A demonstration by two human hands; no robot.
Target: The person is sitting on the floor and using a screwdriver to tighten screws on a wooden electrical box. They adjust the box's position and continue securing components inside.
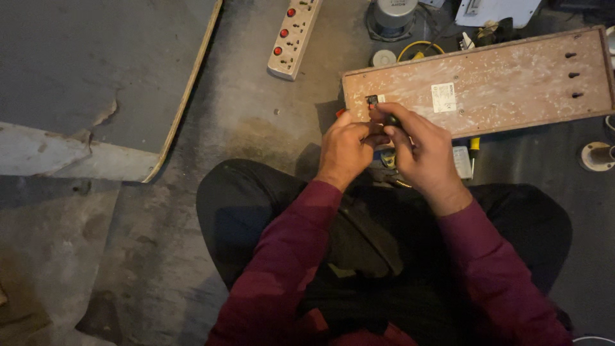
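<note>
Both hands — left hand [346, 148], right hand [423, 154] — pinch a small dark part [391, 120] beside the wooden panel [487, 83]; a slip could drop it among the clutter.

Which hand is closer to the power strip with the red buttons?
Left. The left hand lies below and just right of the power strip; the right hand is farther right, at the wooden panel.
</note>
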